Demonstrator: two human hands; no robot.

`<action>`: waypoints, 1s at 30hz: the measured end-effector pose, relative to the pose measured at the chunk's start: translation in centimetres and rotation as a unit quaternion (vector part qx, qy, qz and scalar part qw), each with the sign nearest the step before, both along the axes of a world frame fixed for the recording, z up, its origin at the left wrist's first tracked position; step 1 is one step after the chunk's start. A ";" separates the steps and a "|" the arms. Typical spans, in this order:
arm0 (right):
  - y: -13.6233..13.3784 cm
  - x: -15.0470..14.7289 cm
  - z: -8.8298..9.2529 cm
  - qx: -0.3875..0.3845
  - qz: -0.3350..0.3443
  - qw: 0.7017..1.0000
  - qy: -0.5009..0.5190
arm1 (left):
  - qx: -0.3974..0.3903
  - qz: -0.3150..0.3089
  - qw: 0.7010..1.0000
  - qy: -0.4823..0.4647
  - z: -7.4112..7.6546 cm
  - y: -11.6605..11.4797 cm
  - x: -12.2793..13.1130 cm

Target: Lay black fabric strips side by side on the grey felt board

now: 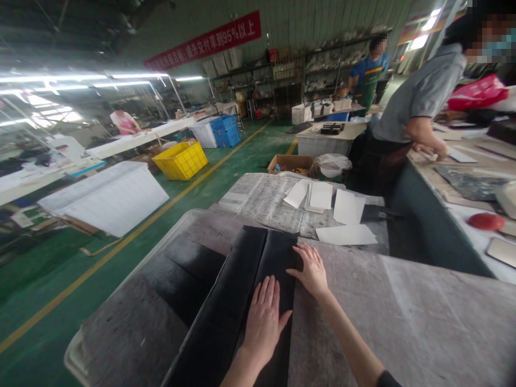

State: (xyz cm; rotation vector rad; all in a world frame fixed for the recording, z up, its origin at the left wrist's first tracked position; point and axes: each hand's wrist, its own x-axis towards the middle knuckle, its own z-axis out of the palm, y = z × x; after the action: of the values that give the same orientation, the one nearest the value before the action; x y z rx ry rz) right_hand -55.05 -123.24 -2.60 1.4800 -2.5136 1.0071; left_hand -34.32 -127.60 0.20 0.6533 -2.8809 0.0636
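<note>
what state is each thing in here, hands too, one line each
Left hand, open, palm down on black strips
Right hand, open, fingers at their right edge
Black strips, flat, side by side
White cards, loose, some overlapping
Yellow crate, open-topped
Blue crates, stacked
Lights, on
Banner, hung up

Head-worn camera, looking forward and down; black material [237,274] close below, workshop floor [245,156] receding beyond.

The strips [237,285] are black, the crate [180,160] yellow, the floor [209,188] green.
</note>
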 end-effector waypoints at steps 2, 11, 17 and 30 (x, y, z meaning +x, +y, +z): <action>0.0 0.0 0.0 -0.001 0.001 1.000 -0.002 | 0.000 -0.004 1.000 0.011 -0.2 0.1 0.1; 0.6 0.5 1.0 -0.035 -0.043 0.998 -0.024 | -0.013 -0.009 1.000 0.001 -0.2 0.0 0.1; 1.5 2.7 0.2 -0.023 -0.043 0.999 -0.014 | -0.008 -0.006 1.000 0.005 -0.1 0.1 0.2; 1.4 3.0 0.1 -0.025 -0.058 0.998 -0.004 | 0.000 -0.004 1.000 0.000 1.0 -0.1 -0.4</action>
State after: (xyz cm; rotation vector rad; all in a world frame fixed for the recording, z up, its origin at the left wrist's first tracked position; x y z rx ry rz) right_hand -52.02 -121.80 -2.55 1.3033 -2.5272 1.0498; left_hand -34.70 -127.65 1.22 0.6433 -2.8842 0.0616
